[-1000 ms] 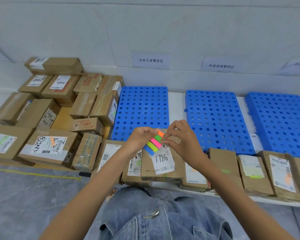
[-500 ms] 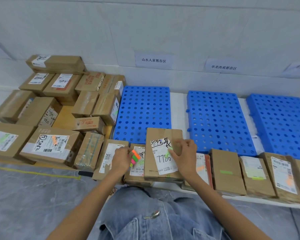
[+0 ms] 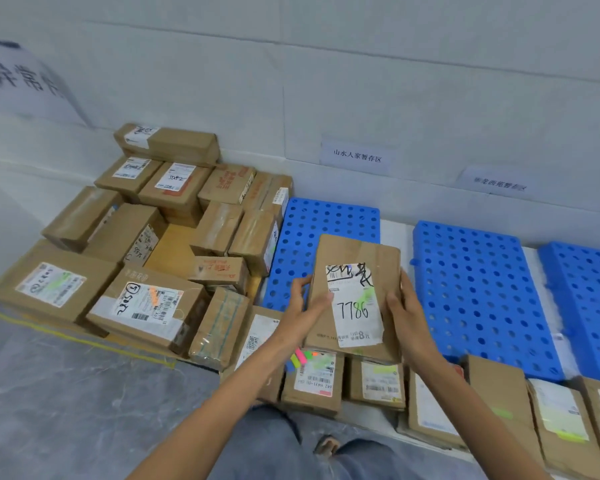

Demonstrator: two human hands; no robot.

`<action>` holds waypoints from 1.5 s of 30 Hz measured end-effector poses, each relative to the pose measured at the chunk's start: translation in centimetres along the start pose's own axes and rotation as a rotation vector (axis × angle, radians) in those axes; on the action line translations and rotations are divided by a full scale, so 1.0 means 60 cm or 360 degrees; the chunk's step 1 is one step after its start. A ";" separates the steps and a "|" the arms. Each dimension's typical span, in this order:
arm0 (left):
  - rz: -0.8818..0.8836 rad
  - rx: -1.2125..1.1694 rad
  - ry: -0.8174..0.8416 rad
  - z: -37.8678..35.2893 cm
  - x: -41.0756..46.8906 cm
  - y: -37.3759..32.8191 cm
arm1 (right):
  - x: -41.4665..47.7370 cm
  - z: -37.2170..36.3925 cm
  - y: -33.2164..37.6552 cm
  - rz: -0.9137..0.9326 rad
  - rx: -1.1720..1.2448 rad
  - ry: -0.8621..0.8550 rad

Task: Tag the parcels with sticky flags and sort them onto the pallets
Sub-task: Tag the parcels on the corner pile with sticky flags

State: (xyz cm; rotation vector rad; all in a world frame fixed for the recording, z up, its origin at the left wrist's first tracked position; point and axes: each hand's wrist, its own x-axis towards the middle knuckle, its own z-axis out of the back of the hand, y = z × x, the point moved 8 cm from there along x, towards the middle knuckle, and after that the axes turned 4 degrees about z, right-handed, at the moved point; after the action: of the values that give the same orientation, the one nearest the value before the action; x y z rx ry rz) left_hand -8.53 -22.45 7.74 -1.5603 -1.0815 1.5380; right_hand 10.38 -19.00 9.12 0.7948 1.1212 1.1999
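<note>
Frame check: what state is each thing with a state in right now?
parcel 7786: held in the air, green flag on its label
left hand: grips the parcel's left edge
right hand: grips the parcel's right edge
sticky flag pad: lying unheld on a front-row parcel

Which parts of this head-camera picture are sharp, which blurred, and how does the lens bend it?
Head view: the 7786 label on the held parcel reads clearly; the large wall sign at far left is smeared; lines on the wall bow and the blue pallets skew from wide-angle distortion; light is soft, without hard shadows.
</note>
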 end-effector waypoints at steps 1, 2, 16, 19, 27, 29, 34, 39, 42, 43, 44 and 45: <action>0.0018 -0.0106 0.0015 0.022 0.004 -0.020 | 0.011 -0.015 0.028 0.0041 0.0076 0.0017; 0.0017 -0.0155 0.0018 0.047 0.006 -0.042 | 0.020 -0.033 0.058 0.0076 0.0166 0.0037; -0.0282 0.0027 -0.0886 0.556 0.022 -0.212 | 0.088 -0.533 0.277 0.0285 0.0152 0.0782; -0.0253 0.0301 -0.0930 0.653 0.061 -0.233 | 0.106 -0.634 0.287 0.0206 0.0090 0.0831; -0.0044 0.1334 -0.0932 0.713 0.174 -0.199 | 0.154 -0.770 0.240 -0.0107 -0.0054 0.0883; -0.0042 0.1480 -0.0922 0.698 0.191 -0.181 | 0.166 -0.773 0.218 -0.0164 -0.0100 0.0834; 0.0090 0.1503 -0.0838 0.672 0.222 -0.107 | 0.184 -0.772 0.188 -0.0253 0.0001 0.0768; -0.0032 0.1106 -0.0620 0.680 0.231 -0.078 | 0.187 -0.766 0.226 0.0190 -0.0424 0.0571; -0.0114 0.0997 -0.0679 0.727 0.232 -0.084 | 0.166 -0.781 0.304 0.0829 -0.0833 0.0363; -0.0124 0.1025 -0.0750 0.752 0.233 -0.086 | 0.158 -0.801 0.320 0.0911 -0.0852 0.0434; -0.0084 0.1062 -0.0809 0.778 0.236 -0.086 | 0.154 -0.828 0.323 0.0891 -0.0803 0.0563; 0.0018 0.1127 -0.0849 0.802 0.238 -0.080 | 0.150 -0.855 0.323 0.0788 -0.0738 0.0702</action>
State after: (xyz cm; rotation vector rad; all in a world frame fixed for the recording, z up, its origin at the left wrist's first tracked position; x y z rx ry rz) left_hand -57.52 -11.41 2.83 -0.6935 -0.6517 2.1048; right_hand -44.51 -10.27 10.05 0.4636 0.9509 2.0363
